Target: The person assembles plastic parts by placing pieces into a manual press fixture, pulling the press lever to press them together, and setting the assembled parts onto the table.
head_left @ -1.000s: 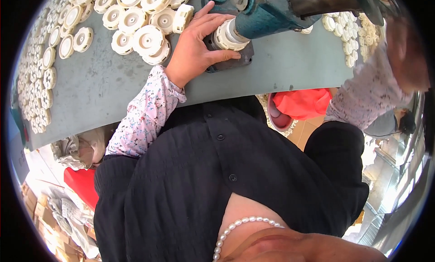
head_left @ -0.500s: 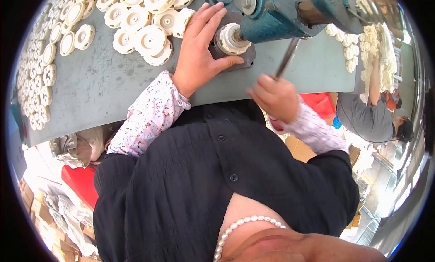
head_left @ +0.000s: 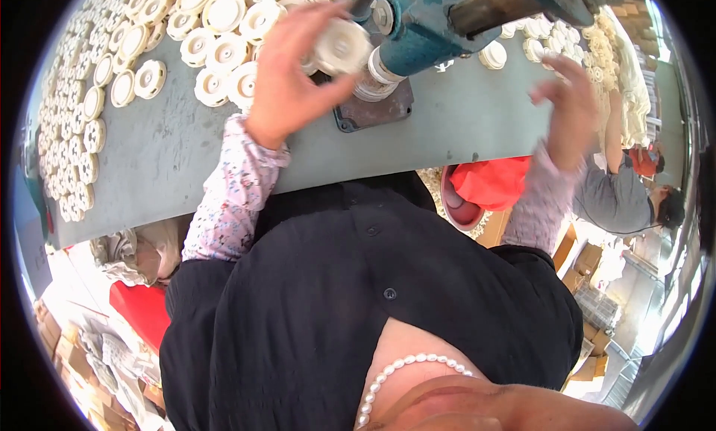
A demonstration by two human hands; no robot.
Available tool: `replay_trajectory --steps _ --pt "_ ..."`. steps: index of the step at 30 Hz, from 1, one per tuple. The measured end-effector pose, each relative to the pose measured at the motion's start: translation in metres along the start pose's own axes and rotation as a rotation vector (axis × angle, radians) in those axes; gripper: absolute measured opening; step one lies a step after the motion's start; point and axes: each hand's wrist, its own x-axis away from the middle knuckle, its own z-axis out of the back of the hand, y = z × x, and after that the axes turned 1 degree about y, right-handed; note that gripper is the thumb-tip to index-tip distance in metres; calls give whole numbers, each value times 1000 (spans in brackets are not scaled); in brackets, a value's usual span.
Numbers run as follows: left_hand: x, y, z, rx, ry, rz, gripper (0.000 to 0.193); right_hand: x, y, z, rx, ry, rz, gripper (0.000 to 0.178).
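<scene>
The left hand (head_left: 294, 73), blurred, grips a cream disc (head_left: 341, 47) between thumb and fingers, near the teal press (head_left: 421, 24). The right hand (head_left: 568, 110) is raised, fingers parted, nothing visible in it. Left discs (head_left: 226, 52) and right discs (head_left: 492, 55) remain; which are finished cannot be told. Grey bench (head_left: 179, 151) gives room between press base (head_left: 375, 115) and near edge.

The person wears a black V-necked top (head_left: 313, 319) with round dark buttons (head_left: 389, 294), 2 pale pink flowered sleeves (head_left: 231, 207) and 1 white beaded necklace (head_left: 406, 359).
</scene>
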Motion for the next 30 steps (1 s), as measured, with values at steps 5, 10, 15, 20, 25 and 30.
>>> replay_trajectory --steps 5,10,15,20,25,30 --pt "-18 6 21 -685 379 -94 65 -45 182 -11 649 -51 -62 53" --pt "35 22 -1 -307 233 -41 66 -26 146 -11 157 -220 -484 57" --pt "54 31 -22 261 44 281 80 40 49 -58 -168 -163 -157 46" --pt "43 22 -22 242 -4 234 96 55 14 -111 250 -92 676 50" --pt "38 30 -33 116 21 70 99 58 19 -116 244 -187 667 53" --pt "32 19 -46 98 70 98 86 58 18 -151 243 -141 672 46"
